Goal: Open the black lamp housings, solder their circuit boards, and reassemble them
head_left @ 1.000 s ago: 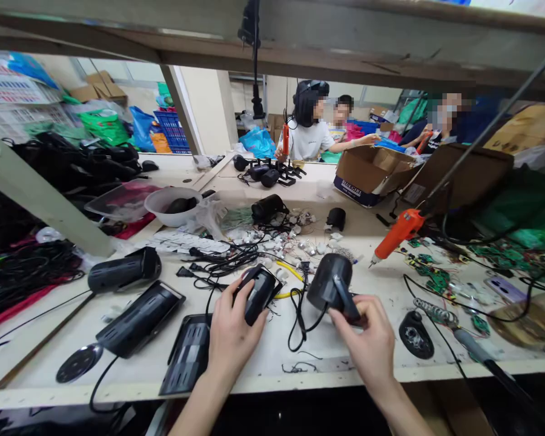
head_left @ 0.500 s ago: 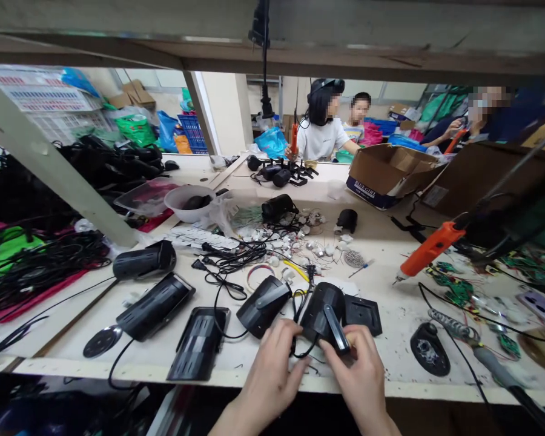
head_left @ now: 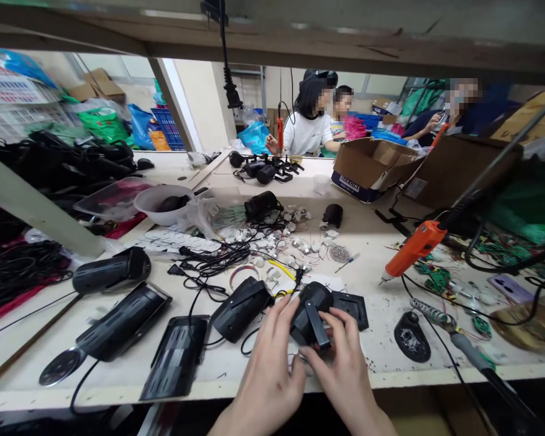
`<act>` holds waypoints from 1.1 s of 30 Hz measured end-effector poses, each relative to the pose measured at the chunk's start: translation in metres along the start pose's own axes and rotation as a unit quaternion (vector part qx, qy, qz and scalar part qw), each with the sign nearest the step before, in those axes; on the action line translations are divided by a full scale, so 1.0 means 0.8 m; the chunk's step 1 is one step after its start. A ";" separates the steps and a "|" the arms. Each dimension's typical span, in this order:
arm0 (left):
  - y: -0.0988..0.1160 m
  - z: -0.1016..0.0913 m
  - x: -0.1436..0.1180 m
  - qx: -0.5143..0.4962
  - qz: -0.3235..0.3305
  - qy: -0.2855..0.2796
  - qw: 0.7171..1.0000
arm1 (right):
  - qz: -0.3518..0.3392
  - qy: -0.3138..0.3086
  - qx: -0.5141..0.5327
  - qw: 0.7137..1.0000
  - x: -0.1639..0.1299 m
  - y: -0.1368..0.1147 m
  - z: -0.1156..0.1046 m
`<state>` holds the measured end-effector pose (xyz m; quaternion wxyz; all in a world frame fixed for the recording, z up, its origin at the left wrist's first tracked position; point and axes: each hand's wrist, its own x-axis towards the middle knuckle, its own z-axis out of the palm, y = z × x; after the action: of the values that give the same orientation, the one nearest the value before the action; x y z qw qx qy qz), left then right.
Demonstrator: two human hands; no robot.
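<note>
At the near edge of the pale, scuffed worktop (head_left: 390, 242), the left hand (head_left: 270, 375) and right hand (head_left: 340, 369) both clasp a black camera housing (head_left: 309, 309). Black casings, cables and small white parts litter the surface, with an orange screwdriver (head_left: 413, 247) to the right. Seated people work at the far end beyond a cardboard box (head_left: 367, 166).

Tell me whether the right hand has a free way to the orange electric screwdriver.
Probably yes: the right hand now grips the black camera housing, but only bare bench lies toward the orange electric screwdriver.
</note>
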<state>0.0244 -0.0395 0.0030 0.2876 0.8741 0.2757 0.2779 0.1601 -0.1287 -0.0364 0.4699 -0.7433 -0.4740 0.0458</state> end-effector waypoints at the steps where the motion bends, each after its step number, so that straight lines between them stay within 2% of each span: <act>1: 0.003 0.008 0.004 -0.002 0.000 -0.004 1.000 | 0.004 -0.003 0.001 1.000 -0.002 0.001 0.000; 4: 0.004 0.030 0.018 0.001 -0.036 -0.020 0.999 | 0.008 -0.012 0.005 1.000 -0.006 0.009 -0.002; 7: -0.001 0.038 0.029 0.011 -0.087 -0.042 0.995 | -0.006 -0.041 0.018 0.999 -0.006 0.018 -0.006; 12: -0.013 0.018 0.033 -0.016 -0.092 -0.073 0.993 | 0.015 -0.056 0.056 0.997 0.011 0.024 -0.022; 16: -0.025 -0.003 0.024 -0.022 -0.052 -0.094 0.994 | 0.013 -0.088 0.044 0.995 0.026 0.025 -0.037; 19: -0.030 -0.009 0.018 -0.003 -0.021 -0.099 0.995 | -0.002 -0.110 0.024 0.994 0.027 0.025 -0.042; 27: -0.029 0.011 0.010 0.059 0.004 -0.059 0.997 | -0.029 -0.103 -0.009 0.994 0.010 0.019 -0.040; 33: -0.031 0.026 0.004 0.068 -0.007 0.016 0.998 | -0.035 -0.007 -0.019 0.999 -0.011 0.005 -0.026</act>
<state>0.0321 -0.0278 -0.0262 0.2249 0.8851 0.3045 0.2707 0.1684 -0.1490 -0.0310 0.4537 -0.7343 -0.5043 0.0258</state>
